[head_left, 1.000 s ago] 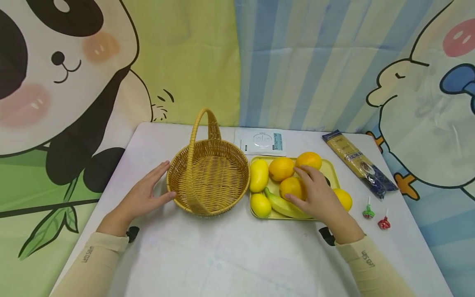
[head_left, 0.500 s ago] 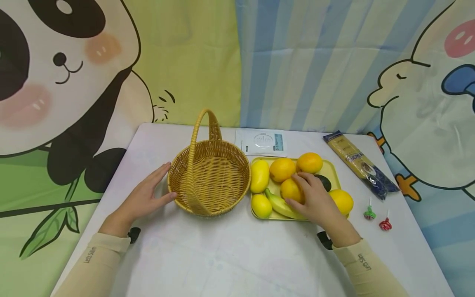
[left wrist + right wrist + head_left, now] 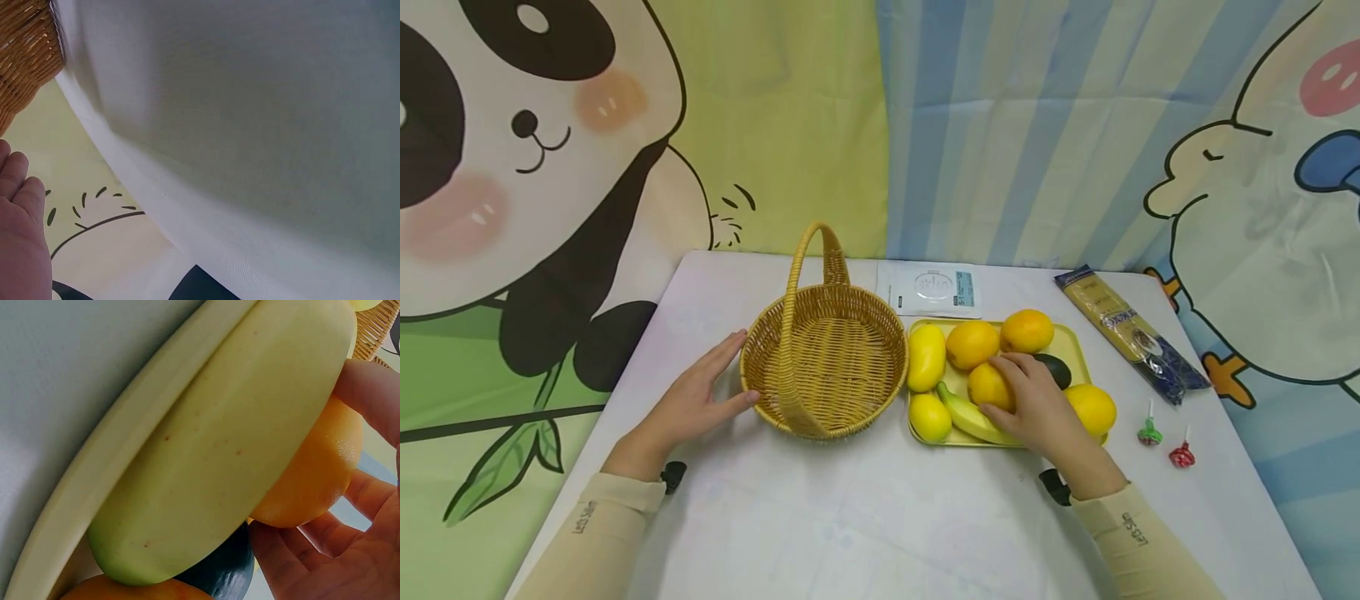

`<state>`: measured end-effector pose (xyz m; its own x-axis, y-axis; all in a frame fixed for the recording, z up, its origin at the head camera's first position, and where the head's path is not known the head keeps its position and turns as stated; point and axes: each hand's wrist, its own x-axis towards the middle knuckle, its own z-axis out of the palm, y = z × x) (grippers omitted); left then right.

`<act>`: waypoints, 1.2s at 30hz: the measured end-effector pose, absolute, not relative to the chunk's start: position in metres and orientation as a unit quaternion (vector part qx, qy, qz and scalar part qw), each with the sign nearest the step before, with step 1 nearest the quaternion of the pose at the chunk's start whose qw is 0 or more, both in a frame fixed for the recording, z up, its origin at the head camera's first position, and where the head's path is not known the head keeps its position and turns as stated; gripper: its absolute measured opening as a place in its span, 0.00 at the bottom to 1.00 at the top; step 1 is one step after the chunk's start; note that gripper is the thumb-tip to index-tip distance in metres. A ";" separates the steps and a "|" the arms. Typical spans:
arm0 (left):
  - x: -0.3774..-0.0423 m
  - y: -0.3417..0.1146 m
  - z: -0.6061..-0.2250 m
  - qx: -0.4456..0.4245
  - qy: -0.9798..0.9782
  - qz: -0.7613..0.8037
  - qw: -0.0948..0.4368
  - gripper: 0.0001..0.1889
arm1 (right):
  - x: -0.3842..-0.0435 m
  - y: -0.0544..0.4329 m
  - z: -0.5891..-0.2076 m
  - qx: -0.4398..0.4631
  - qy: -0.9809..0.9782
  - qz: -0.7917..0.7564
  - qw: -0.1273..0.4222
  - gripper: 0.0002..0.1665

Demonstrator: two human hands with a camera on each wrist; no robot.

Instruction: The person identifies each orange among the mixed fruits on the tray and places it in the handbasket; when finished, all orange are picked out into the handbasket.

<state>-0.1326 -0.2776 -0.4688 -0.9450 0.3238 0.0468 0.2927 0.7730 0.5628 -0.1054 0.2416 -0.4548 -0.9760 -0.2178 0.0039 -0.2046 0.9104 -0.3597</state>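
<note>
My right hand point(image 3: 1041, 407) curves its fingers and thumb around an orange point(image 3: 989, 386) that sits on a yellow tray point(image 3: 1077, 354). In the right wrist view, a banana point(image 3: 219, 450) lies in front of that orange point(image 3: 319, 469), with the thumb and fingers on either side of the fruit. My left hand point(image 3: 688, 404), fingers extended, touches the left side of a wicker basket point(image 3: 831, 367) with a tall handle. Only part of the basket point(image 3: 25, 56) and of the left hand point(image 3: 25, 219) appears in the left wrist view.
Also on the tray are a long yellow fruit point(image 3: 927, 357), a lemon point(image 3: 929, 417), more orange-coloured fruits point(image 3: 1027, 331) and a dark green avocado point(image 3: 1056, 370). A white packet point(image 3: 932, 289) lies behind; a noodle-like packet point(image 3: 1127, 329) and two lollipops point(image 3: 1150, 433) lie right.
My right hand has shifted slightly down and left, its fingers closing round the orange, and the avocado has come more into view. The left hand stays at the basket.
</note>
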 end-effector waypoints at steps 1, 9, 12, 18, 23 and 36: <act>-0.132 -0.278 -0.469 0.164 0.941 0.294 0.026 0.53 | -0.106 0.241 -0.454 -0.107 0.977 -0.182 0.018 0.47; -0.131 -0.278 -0.468 0.164 0.940 0.297 0.021 0.53 | -0.108 0.241 -0.450 -0.100 0.977 -0.186 0.019 0.46; -0.131 -0.278 -0.468 0.167 0.941 0.294 0.018 0.53 | -0.109 0.242 -0.449 -0.100 0.975 -0.196 0.017 0.45; -0.132 -0.278 -0.467 0.168 0.941 0.291 0.022 0.53 | -0.112 0.243 -0.450 -0.103 0.973 -0.205 0.009 0.44; -0.131 -0.277 -0.467 0.167 0.941 0.292 0.025 0.53 | -0.113 0.244 -0.451 -0.103 0.973 -0.208 0.011 0.44; -0.131 -0.277 -0.466 0.167 0.941 0.294 0.024 0.53 | -0.110 0.244 -0.443 -0.096 0.970 -0.224 0.012 0.42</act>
<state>-0.1311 -0.2767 -0.4662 -0.9432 0.3280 0.0523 0.2996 0.7720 0.5606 -0.1101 0.2445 -0.4433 -0.9814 -0.1910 0.0206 -0.1806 0.8809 -0.4375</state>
